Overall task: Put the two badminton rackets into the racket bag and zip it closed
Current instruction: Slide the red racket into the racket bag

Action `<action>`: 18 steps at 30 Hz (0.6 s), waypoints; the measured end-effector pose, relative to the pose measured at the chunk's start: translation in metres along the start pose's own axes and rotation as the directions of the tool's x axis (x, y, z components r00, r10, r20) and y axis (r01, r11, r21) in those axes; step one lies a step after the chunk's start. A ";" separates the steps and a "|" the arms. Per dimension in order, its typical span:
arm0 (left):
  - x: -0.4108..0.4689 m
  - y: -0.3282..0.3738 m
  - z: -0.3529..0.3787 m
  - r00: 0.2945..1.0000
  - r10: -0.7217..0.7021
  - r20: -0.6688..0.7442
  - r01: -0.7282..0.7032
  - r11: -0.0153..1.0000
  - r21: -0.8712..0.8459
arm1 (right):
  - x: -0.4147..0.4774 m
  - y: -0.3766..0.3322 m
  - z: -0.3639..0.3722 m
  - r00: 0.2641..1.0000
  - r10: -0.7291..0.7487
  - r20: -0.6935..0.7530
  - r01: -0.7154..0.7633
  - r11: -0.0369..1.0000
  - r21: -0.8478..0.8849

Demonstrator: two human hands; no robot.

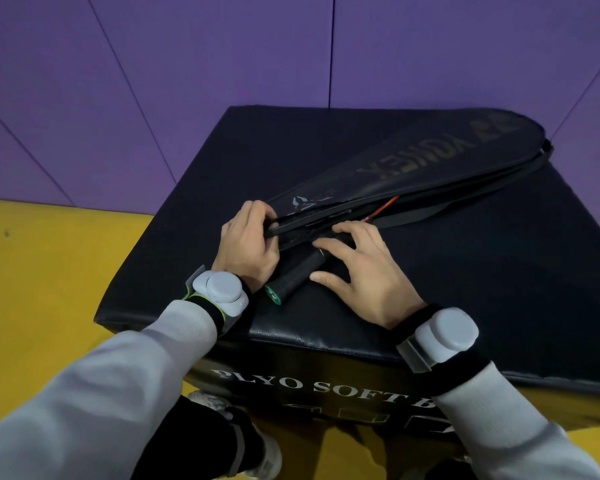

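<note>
— Where was the racket bag [430, 161]?
— It lay flat on the black foam box [465, 289]; a racket handle [298, 271] stuck out of its narrow end.
— And the hands?
— The left hand [248, 244] pinched the bag's open edge; the right hand [364, 271] was spread, fingertips on the handle.

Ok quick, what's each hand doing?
Left hand: shut on the racket bag edge.
Right hand: open, fingers resting on the racket handle.
</note>
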State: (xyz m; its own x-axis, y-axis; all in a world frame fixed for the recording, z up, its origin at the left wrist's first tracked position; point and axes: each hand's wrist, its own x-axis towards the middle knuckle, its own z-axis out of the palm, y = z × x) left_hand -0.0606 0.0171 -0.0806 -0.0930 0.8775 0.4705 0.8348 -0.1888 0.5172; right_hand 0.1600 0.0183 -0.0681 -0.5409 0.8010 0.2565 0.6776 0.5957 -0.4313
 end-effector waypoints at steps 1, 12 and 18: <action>0.000 0.000 0.000 1.000 0.000 -0.006 0.000 1.000 -0.005 | -0.002 -0.002 0.000 1.000 -0.009 -0.003 0.009 1.000 -0.003; -0.004 0.003 0.000 0.997 -0.002 -0.080 0.003 1.000 0.013 | -0.022 -0.046 0.014 0.994 -0.090 0.066 0.096 0.992 -0.084; -0.004 0.000 0.001 0.993 0.021 -0.112 -0.019 0.999 0.027 | -0.023 -0.055 0.016 0.996 -0.069 0.049 0.072 0.996 -0.061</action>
State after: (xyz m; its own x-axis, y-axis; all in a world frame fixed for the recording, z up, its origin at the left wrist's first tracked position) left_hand -0.0595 0.0141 -0.0826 -0.1353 0.8183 0.5587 0.8505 -0.1934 0.4892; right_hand 0.1271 -0.0339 -0.0642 -0.6099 0.7542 0.2433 0.6661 0.6542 -0.3582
